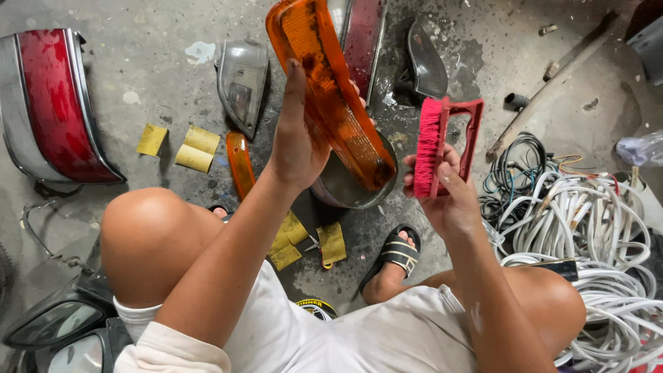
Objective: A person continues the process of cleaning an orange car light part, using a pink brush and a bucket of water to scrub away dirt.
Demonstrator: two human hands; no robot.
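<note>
My left hand point(295, 135) grips a long orange lamp lens point(328, 90) and holds it up at a slant over a metal bowl point(345, 186) on the floor. My right hand point(449, 190) is closed around a red scrubbing brush point(442, 141) with pink bristles facing the lens, a short gap to its right. The lens is grimy, with dark dirt near its lower end. I squat with both knees up, a sandalled foot point(397, 252) below the bowl.
A red tail light point(52, 103) lies at left, a clear headlamp point(242, 79) and a small orange lens point(239, 162) near centre. Yellow sandpaper pieces point(186, 148) are scattered about. A white cable pile point(587, 235) lies right; side mirrors point(59, 331) at lower left.
</note>
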